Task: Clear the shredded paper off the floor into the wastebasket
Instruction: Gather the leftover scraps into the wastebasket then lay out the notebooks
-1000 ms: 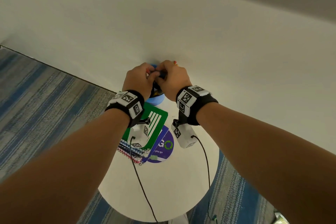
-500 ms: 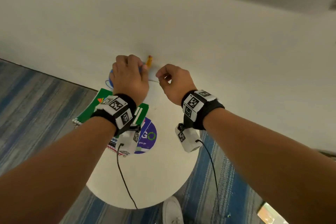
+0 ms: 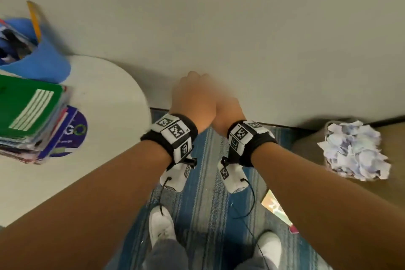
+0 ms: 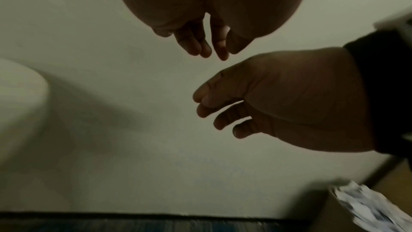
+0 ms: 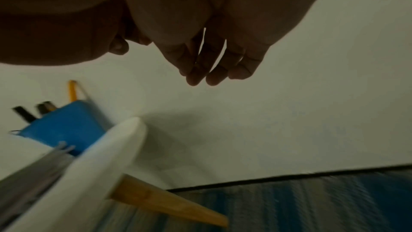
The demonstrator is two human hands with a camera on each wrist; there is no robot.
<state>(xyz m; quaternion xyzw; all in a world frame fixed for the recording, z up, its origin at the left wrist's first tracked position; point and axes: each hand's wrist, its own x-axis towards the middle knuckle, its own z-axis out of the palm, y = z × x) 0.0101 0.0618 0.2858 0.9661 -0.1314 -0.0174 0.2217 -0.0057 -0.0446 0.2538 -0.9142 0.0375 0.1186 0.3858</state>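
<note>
In the left wrist view the left hand's fingers (image 4: 196, 41) hang slack and a little apart, holding nothing; the right hand (image 4: 278, 98) beside them shows loosely bent fingers, empty too. The right wrist view gives the same for the right hand's fingers (image 5: 214, 63): relaxed, spread narrowly, nothing in them. From the head view the fingertips of both hands are hidden behind the backs of the hands, and the left hand (image 3: 192, 103) and right hand (image 3: 228, 114) blur together where they meet in front of the plain pale wall (image 3: 241, 28). Each wrist wears a black band with white coded markers.

To the right, by the wall, a heap of white shredded paper (image 3: 352, 151) fills the top of a wastebasket (image 3: 328, 125), of which only a sliver of rim shows. It lies on the brown floor (image 3: 390, 186), cut off at the frame edge.

To the left stands a round white table (image 3: 105, 98) bearing a blue pen holder (image 3: 41, 59) and a green-covered stack of notebooks (image 3: 28, 107), both partly cropped. Below lies blue striped carpet (image 3: 203, 204) with two white shoes (image 3: 160, 226).
</note>
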